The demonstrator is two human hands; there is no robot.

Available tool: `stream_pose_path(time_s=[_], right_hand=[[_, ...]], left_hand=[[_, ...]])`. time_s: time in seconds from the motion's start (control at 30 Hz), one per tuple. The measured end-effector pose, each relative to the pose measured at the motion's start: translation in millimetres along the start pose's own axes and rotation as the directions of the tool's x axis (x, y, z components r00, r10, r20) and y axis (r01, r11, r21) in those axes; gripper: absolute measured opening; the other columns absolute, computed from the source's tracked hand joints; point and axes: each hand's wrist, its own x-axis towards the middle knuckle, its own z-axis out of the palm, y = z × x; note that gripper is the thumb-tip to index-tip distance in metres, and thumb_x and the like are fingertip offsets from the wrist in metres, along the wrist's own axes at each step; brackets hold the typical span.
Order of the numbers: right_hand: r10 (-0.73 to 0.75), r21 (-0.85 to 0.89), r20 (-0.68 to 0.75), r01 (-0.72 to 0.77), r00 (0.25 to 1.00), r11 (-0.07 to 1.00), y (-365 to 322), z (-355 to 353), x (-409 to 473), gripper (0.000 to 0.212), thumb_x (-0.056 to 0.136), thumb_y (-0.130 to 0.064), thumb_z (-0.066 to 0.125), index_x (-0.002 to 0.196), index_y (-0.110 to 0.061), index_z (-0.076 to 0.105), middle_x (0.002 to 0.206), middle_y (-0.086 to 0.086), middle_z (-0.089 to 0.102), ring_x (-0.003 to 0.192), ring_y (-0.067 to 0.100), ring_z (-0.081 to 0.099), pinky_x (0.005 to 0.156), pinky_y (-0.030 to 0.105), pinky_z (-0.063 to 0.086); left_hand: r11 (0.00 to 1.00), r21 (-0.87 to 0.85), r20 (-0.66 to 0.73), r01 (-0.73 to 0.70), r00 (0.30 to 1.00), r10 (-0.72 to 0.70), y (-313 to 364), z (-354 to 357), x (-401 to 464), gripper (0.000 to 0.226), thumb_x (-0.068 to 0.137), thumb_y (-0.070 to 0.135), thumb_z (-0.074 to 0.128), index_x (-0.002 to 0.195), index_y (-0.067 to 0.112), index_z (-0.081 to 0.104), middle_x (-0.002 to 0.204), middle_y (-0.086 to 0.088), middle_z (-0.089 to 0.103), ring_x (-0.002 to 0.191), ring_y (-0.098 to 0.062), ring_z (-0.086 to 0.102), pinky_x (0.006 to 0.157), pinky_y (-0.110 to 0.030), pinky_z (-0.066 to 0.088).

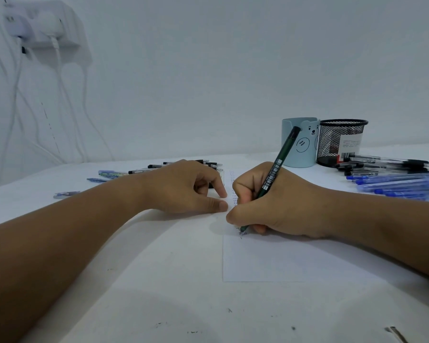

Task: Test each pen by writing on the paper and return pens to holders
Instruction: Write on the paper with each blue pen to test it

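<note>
**One green pen mid-test, dozens waiting**

The right hand (278, 204) has its grip clamped on a dark green pen (274, 174), fingers curled round the lower barrel, tip down on the white paper (270, 261) where a small scribble shows near the sheet's left edge. The left hand (183, 186) rests just left of it, fingers loosely curled and holding nothing, fingertips at the paper's edge.

Far right stand two holders, a pale blue bear cup (300, 144) and a black mesh cup (339, 142), side by side. Right of them lie black pens (382, 164) and blue pens (401, 184); another scatter of pens (159, 167) lies beyond the left hand.

The risk, as I judge it: tested and untested pens lie in loose piles on the desk (159, 280), so a pen set down carelessly could be mixed back in. The paper could also slide if the left hand isn't truly pinning it.
</note>
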Motion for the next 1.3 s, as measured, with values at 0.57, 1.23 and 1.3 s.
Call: stream_pose_path(time_s=[0.57, 1.23, 1.3], right_hand=[[-0.006, -0.045, -0.009, 0.006, 1.000, 0.999, 3.0, -1.9, 1.6, 0.037, 0.079, 0.002, 0.070, 0.051, -0.011, 0.049, 0.048, 0.008, 0.053, 0.040, 0.011, 0.046, 0.045, 0.020, 0.038], [-0.009, -0.096, -0.008, 0.008, 1.000, 0.995, 2.7, -2.5, 0.3, 0.029, 0.078, 0.000, 0.071, 0.059, 0.003, 0.049, 0.050, 0.010, 0.056, 0.042, 0.012, 0.046, 0.045, 0.020, 0.038], [-0.010, -0.097, -0.006, 0.009, 1.000, 0.995, 1.8, -2.2, -0.4, 0.028, 0.078, 0.001, 0.071, 0.060, 0.004, 0.050, 0.050, 0.010, 0.055, 0.040, 0.010, 0.044, 0.043, 0.018, 0.036]], left_hand=[[1.000, 0.008, -0.004, -0.003, 1.000, 0.003, -0.3, 0.3, 0.2, 0.020, 0.084, 0.048, 0.076, 0.098, 0.035, 0.072, 0.064, 0.008, 0.053, 0.062, -0.010, 0.047, 0.065, -0.025, 0.040], [1.000, -0.006, 0.005, -0.010, 1.000, 0.010, -0.2, 0.4, 0.1, 0.014, 0.084, 0.046, 0.077, 0.092, 0.036, 0.070, 0.064, 0.006, 0.053, 0.061, -0.011, 0.047, 0.064, -0.026, 0.039], [1.000, -0.014, 0.007, -0.010, 1.000, 0.010, -0.7, 0.2, -0.1, 0.013, 0.084, 0.046, 0.077, 0.091, 0.037, 0.070, 0.063, 0.007, 0.053, 0.062, -0.012, 0.047, 0.065, -0.028, 0.040]])
